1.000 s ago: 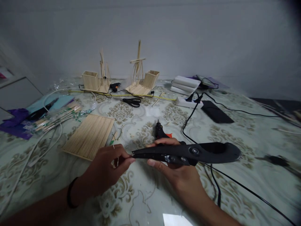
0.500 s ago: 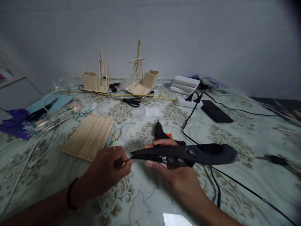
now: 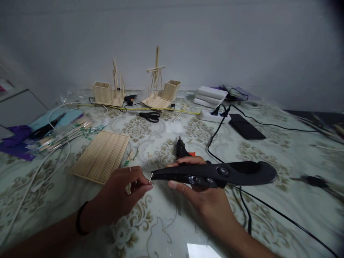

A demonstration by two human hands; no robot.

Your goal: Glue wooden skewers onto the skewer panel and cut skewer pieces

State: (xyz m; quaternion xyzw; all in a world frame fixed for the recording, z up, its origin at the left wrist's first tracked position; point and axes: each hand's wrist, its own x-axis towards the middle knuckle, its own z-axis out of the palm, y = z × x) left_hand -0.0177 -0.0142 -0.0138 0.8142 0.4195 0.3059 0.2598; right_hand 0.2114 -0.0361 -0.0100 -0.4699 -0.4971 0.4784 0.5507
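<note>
My left hand (image 3: 127,193) pinches a short, thin, pale piece (image 3: 151,177) between thumb and fingertips; whether it is wood or metal I cannot make out. My right hand (image 3: 200,191) is wrapped round a pair of black shears (image 3: 242,174), held level above the table with the pointed tip toward my left hand. That tip is right beside the pale piece. Behind my right hand lies a black glue gun (image 3: 181,147) with an orange trigger, partly hidden. A flat panel of wooden sticks (image 3: 101,156) rests left of my left hand.
Two stick models (image 3: 102,94) (image 3: 172,90) stand by the wall. Scissors (image 3: 149,116), a power strip (image 3: 208,115), a phone (image 3: 245,126) and bagged sticks (image 3: 67,133) lie around. A black cable (image 3: 248,211) runs across the right side.
The shears have shifted slightly right, and their tip has drawn back a little from my left fingers. More of the pale piece now shows.
</note>
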